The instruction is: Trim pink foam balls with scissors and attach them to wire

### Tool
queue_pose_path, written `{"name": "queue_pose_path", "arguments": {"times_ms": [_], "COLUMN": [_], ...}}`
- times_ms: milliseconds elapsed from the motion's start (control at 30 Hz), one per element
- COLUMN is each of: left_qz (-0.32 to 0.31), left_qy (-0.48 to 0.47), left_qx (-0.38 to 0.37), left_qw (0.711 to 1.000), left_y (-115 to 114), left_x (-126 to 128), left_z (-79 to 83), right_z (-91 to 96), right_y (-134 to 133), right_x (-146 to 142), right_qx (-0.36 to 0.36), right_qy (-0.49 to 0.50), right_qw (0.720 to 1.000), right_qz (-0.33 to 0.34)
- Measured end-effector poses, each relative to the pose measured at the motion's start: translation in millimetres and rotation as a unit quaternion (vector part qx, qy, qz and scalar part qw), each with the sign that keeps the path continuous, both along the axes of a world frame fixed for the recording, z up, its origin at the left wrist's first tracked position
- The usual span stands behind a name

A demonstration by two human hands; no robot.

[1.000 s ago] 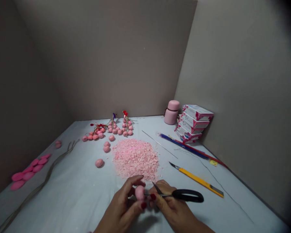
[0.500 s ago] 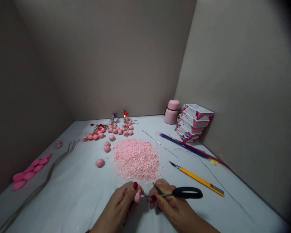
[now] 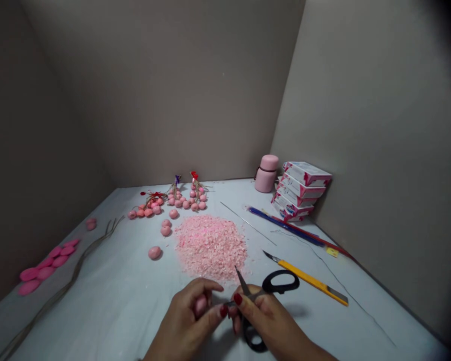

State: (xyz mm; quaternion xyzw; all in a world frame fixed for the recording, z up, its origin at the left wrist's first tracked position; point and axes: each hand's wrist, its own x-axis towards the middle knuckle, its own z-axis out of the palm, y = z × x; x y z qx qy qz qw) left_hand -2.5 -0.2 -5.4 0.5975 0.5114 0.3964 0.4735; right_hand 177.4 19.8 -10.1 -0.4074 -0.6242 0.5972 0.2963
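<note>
Pinched between the thumb and fingers of the left hand point(image 3: 190, 321) is a small pink ball point(image 3: 201, 304), held low over the near edge of the worktop point(image 3: 113, 301). Touching it from the right, the right hand point(image 3: 265, 321) closes around black-handled scissors point(image 3: 263, 296); their blades are spread, one tip pointing up and away, the other reaching toward the ball, with one handle loop raised and the other below the palm. Both hands' fingertips meet beside the ball.

Just beyond the grip lies a heap of pink shavings point(image 3: 210, 245). To the right of the grip, near the scissors, a yellow craft knife point(image 3: 308, 279) lies on the worktop, and further off a thin wire point(image 3: 248, 223) and blue and red sticks point(image 3: 293, 228). Well beyond those stand a pink jar point(image 3: 266, 173) and stacked boxes point(image 3: 300, 190). Left of the heap sit loose pink balls point(image 3: 155, 252), with tied clusters point(image 3: 173, 200) behind them. Far left are pink petals point(image 3: 45, 263) and bare stems point(image 3: 60, 288).
</note>
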Motion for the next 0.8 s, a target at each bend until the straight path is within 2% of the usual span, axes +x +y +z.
{"name": "queue_pose_path", "arguments": {"times_ms": [100, 200, 300, 433, 533, 700, 800], "left_qz": [-0.041, -0.056, -0.027, 0.062, 0.108, 0.109, 0.092], "left_qy": [0.115, 0.131, 0.13, 0.153, 0.195, 0.273, 0.24], "left_qx": [0.08, 0.092, 0.089, 0.083, 0.082, 0.081, 0.063], "left_qw": [0.989, 0.986, 0.987, 0.983, 0.971, 0.952, 0.964], "left_y": [-1, 1, 5, 8, 9, 10, 13], "left_x": [-1, -2, -6, -14, -19, -24, -25], "left_z": [3.4, 7.1, 7.7, 4.8, 2.8, 0.7, 0.3], "right_z": [-2.4, -1.8, 1.7, 4.7, 4.9, 7.4, 8.5], "right_y": [0, 0, 1, 3, 3, 3, 3], "right_x": [-1, -1, -1, 1, 2, 1, 1], "right_qx": [0.022, 0.025, 0.008, -0.032, -0.023, -0.016, -0.032], "right_qy": [-0.009, -0.013, -0.011, 0.001, 0.006, -0.005, -0.004], "right_qw": [1.0, 1.0, 0.999, 0.993, 0.992, 0.992, 0.991], "right_qz": [0.009, 0.002, -0.036, -0.114, -0.123, -0.125, -0.129]}}
